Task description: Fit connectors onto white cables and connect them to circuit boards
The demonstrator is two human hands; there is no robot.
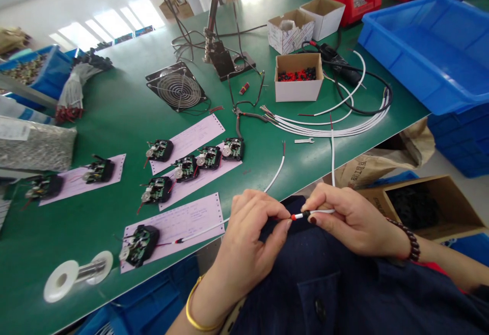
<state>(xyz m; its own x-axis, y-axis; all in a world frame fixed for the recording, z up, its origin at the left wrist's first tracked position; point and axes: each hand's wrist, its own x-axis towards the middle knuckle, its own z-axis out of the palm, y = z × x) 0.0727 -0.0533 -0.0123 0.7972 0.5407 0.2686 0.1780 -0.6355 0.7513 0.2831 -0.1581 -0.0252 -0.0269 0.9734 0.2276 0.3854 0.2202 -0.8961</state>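
Note:
Over my lap at the table's front edge, my left hand (pixel 257 240) pinches a white cable (pixel 299 216) beside a small red sleeve on it. My right hand (pixel 353 220) is closed on the same cable by a black sleeve (pixel 306 214), thumb and forefinger pressed together. White cable runs out on both sides of the hands; how the lengths join is hidden by the fingers. Left of my left hand, a white cable with a red and black end (pixel 179 241) leads by thin wires to a green circuit board unit (pixel 140 246) on a pink sheet (pixel 206 212).
Several similar boards (pixel 186 168) lie on pink sheets. A solder spool (pixel 78 274) stands front left. Further back are a fan (pixel 179 87), pliers (pixel 248 114), a small wrench (pixel 304 141), coiled cables (pixel 328 131), a box of red and black parts (pixel 298 90), and a blue bin (pixel 431 54).

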